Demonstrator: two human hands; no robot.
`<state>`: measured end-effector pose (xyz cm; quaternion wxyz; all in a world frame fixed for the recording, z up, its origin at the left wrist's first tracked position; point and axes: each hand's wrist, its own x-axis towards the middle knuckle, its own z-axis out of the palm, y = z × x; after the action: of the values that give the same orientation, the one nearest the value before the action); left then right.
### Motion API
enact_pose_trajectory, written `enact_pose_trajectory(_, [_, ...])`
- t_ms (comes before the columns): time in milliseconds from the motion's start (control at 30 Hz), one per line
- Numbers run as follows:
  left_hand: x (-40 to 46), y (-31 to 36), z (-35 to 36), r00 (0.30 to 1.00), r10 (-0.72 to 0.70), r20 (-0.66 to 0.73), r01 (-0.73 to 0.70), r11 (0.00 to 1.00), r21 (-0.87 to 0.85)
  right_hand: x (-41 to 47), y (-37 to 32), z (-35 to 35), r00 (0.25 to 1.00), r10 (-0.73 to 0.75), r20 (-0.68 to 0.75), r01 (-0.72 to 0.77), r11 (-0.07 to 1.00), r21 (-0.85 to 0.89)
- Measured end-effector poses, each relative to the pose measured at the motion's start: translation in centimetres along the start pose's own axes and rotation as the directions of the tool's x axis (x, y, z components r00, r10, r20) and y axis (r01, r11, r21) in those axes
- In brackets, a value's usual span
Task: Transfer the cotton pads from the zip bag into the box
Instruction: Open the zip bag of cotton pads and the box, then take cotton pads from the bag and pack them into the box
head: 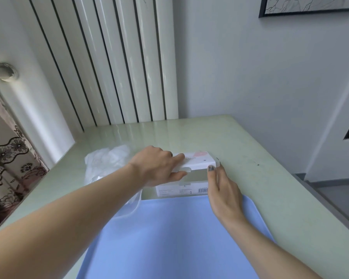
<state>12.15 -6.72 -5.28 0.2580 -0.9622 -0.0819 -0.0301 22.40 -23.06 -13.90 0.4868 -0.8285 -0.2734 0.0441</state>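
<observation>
A white box (197,160) with a pink mark on its top lies on the table just beyond the blue mat. My left hand (159,166) holds its left end, thumb under the raised lid flap and fingers on top. My right hand (222,188) rests against the box's right end with fingers straight, thumb at the front corner. The box's inside looks grey and dark; no pads show in it. A crumpled clear zip bag (107,160) with white cotton pads lies left of the box, partly behind my left forearm.
A blue mat (169,238) covers the near part of the pale green table (260,158). A white ribbed radiator (109,67) stands behind the table. A patterned curtain (10,158) hangs at the left. The table's right edge drops off to the floor.
</observation>
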Motion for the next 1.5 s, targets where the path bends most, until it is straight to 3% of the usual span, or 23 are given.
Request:
enact_pose_trajectory(133, [0.1,-0.8,-1.1,1.000,-0.015,-0.011,0.014,0.996,-0.091,-0.2,-0.2,0.1,0.999,-0.049,0.016,0.050,0.999,-0.012])
enact_pose_trajectory(233, [0.3,-2.0,-1.9,0.990,-0.073,-0.118,0.050,0.980,-0.192,0.0,0.1,0.4,0.998,-0.067,0.006,0.067,0.996,-0.064])
enact_pose_trajectory(333, [0.6,-3.1,-2.5,0.963,-0.193,-0.188,0.109,0.916,-0.385,0.1,0.3,0.4,0.998,-0.063,-0.015,0.063,0.997,-0.053])
enact_pose_trajectory(400, [1.0,-3.4,-2.4,0.936,-0.300,-0.182,0.200,0.882,-0.427,0.1,0.3,0.3,0.998,-0.059,-0.019,0.058,0.997,-0.052])
enact_pose_trajectory(600, [2.3,-4.2,-0.9,0.869,-0.493,0.049,0.468,0.784,-0.407,0.4,0.4,0.5,0.999,-0.036,-0.041,0.034,0.998,-0.048])
enact_pose_trajectory(767, [1.3,-4.6,0.3,0.833,-0.377,0.404,0.524,0.771,-0.361,0.3,0.6,0.7,0.998,-0.053,-0.039,0.051,0.997,-0.054])
enact_pose_trajectory(1000, [-3.8,-7.7,-0.5,0.792,-0.432,0.431,0.609,0.606,-0.512,0.3,0.7,0.6,0.990,-0.126,-0.065,0.123,0.991,-0.042])
enact_pose_trajectory(1200, [-9.6,-9.3,-0.2,0.704,-0.460,0.541,0.708,0.518,-0.480,-0.1,-2.3,-0.2,0.947,-0.260,-0.188,0.236,0.961,-0.142])
enact_pose_trajectory(1267, [-11.3,-9.4,-0.4,0.669,-0.411,0.619,0.740,0.449,-0.501,-1.1,-5.2,-0.3,0.910,-0.376,-0.175,0.363,0.926,-0.104])
enact_pose_trajectory(1333, [-12.7,-9.1,-1.0,0.666,-0.329,0.669,0.739,0.408,-0.536,-2.9,-8.4,0.0,0.833,-0.549,-0.066,0.545,0.836,-0.063])
enact_pose_trajectory(1433, [-14.2,-7.7,-1.1,0.727,-0.288,0.623,0.658,0.551,-0.514,-6.3,-11.5,1.5,0.571,-0.776,0.269,0.819,0.563,-0.114])
enact_pose_trajectory(1500, [-14.8,-6.9,-0.6,0.785,-0.312,0.535,0.597,0.609,-0.522,-8.0,-12.2,3.2,0.368,-0.786,0.496,0.929,0.339,-0.150])
